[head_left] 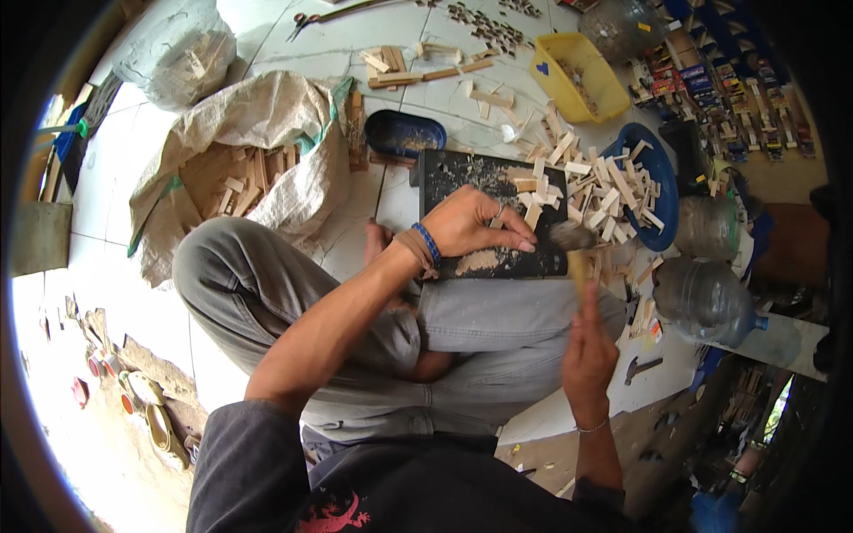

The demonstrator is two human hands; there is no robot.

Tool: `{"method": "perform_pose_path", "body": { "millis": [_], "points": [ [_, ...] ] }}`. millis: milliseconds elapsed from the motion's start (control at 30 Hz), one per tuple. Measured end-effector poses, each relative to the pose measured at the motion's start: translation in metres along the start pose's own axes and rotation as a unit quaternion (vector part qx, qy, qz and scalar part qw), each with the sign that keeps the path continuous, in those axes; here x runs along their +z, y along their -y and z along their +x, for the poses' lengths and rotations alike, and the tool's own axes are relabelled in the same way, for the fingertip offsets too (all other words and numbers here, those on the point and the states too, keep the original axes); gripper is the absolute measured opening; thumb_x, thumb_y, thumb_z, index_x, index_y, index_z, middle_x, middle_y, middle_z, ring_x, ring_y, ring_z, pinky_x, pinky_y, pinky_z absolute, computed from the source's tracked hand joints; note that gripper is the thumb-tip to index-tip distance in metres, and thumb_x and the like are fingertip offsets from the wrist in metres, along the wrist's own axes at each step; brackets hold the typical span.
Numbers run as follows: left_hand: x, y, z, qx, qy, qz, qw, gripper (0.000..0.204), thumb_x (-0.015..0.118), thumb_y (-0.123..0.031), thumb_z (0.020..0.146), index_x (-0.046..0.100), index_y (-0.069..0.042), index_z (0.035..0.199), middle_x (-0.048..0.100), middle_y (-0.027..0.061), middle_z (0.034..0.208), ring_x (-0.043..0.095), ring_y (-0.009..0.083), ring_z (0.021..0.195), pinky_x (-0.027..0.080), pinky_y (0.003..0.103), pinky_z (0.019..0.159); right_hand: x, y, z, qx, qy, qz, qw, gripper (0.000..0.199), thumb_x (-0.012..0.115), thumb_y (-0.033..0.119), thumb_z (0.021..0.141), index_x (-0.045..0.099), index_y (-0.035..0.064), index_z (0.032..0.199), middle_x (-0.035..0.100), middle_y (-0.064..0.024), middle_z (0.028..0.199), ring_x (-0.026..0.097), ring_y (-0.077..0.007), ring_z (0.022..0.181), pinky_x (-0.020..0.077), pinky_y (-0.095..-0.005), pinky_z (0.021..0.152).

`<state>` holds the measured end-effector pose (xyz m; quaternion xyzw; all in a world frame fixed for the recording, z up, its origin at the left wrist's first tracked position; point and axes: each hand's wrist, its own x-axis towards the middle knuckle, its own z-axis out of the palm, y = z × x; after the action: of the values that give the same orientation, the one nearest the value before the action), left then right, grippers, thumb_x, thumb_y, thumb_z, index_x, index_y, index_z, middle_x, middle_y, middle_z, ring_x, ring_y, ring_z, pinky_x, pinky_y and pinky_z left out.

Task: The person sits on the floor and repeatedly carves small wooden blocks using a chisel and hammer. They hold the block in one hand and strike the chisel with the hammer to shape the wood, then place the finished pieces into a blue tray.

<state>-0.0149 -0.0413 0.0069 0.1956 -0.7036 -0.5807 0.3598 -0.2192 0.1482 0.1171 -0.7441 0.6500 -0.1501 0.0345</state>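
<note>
My left hand [478, 222] rests over a black board [444, 178] in front of my crossed legs. Its thumb and fingertips are pinched together; whatever they hold is too small or hidden to tell. In my right hand [589, 362] is a hammer, gripped by its light wooden handle [579, 266]. The blurred metal hammer head [571, 235] is just right of my left fingertips, near the board's right edge. Small pale wood blocks [536, 191] and sawdust lie on the board. A heap of wood pieces [607, 191] spreads beside it, partly into a blue basin [665, 200].
Left stands a woven sack [293, 107] of wood scraps. Beyond the board are a dark blue tray [404, 133], wood strips [400, 78], a yellow tub [582, 75] and scissors [302, 25]. Plastic bottles [702, 300] and another hammer [641, 369] lie right.
</note>
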Motion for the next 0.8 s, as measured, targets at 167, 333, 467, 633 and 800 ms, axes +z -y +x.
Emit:
{"method": "perform_pose_path", "body": {
  "millis": [167, 333, 467, 633, 800],
  "points": [
    [0.000, 0.000, 0.000, -0.003, 0.008, -0.004, 1.000, 0.021, 0.081, -0.025, 0.090, 0.082, -0.010, 0.105, 0.081, 0.0061, 0.099, 0.076, 0.0140, 0.089, 0.057, 0.028, 0.082, -0.009, 0.002, 0.004, -0.016, -0.045, 0.017, 0.999, 0.063, 0.060, -0.008, 0.096, 0.045, 0.0044, 0.156, 0.071, -0.0210, 0.107, 0.072, -0.0296, 0.086, 0.0588, -0.0388, 0.074],
    [0.002, 0.000, 0.000, 0.005, 0.005, -0.012, 1.000, 0.021, 0.081, -0.024, 0.090, 0.081, -0.009, 0.105, 0.080, 0.0065, 0.100, 0.077, 0.0154, 0.092, 0.057, 0.029, 0.084, -0.003, 0.003, 0.008, -0.003, -0.027, 0.036, 0.999, 0.060, 0.057, -0.007, 0.098, 0.045, 0.0041, 0.156, 0.071, -0.0221, 0.120, 0.073, -0.0307, 0.094, 0.0586, -0.0382, 0.079],
    [0.003, -0.001, 0.000, 0.011, 0.005, 0.009, 1.000, 0.024, 0.081, -0.025, 0.089, 0.080, -0.009, 0.108, 0.080, 0.0074, 0.102, 0.077, 0.0188, 0.093, 0.057, 0.030, 0.085, 0.000, 0.002, 0.007, 0.014, -0.015, 0.057, 0.998, 0.057, 0.056, -0.004, 0.101, 0.045, 0.0050, 0.156, 0.068, -0.0221, 0.130, 0.074, -0.0318, 0.100, 0.0578, -0.0386, 0.083],
    [0.011, -0.004, -0.003, 0.012, -0.035, 0.014, 0.999, 0.030, 0.083, -0.027, 0.087, 0.078, -0.009, 0.111, 0.079, 0.0091, 0.105, 0.077, 0.0237, 0.098, 0.058, 0.033, 0.086, 0.003, -0.002, 0.004, 0.087, 0.049, 0.103, 0.990, 0.052, 0.052, 0.007, 0.107, 0.042, 0.0070, 0.158, 0.061, -0.0222, 0.143, 0.072, -0.0342, 0.107, 0.0540, -0.0394, 0.086],
    [0.014, 0.000, -0.004, 0.029, -0.043, 0.006, 0.999, 0.030, 0.085, -0.023, 0.085, 0.077, -0.007, 0.110, 0.079, 0.0096, 0.107, 0.077, 0.0232, 0.100, 0.058, 0.033, 0.085, 0.009, -0.005, 0.003, 0.075, 0.031, 0.110, 0.991, 0.053, 0.054, 0.002, 0.104, 0.044, 0.0051, 0.156, 0.063, -0.0226, 0.140, 0.071, -0.0351, 0.113, 0.0561, -0.0396, 0.089]
  ]
}}
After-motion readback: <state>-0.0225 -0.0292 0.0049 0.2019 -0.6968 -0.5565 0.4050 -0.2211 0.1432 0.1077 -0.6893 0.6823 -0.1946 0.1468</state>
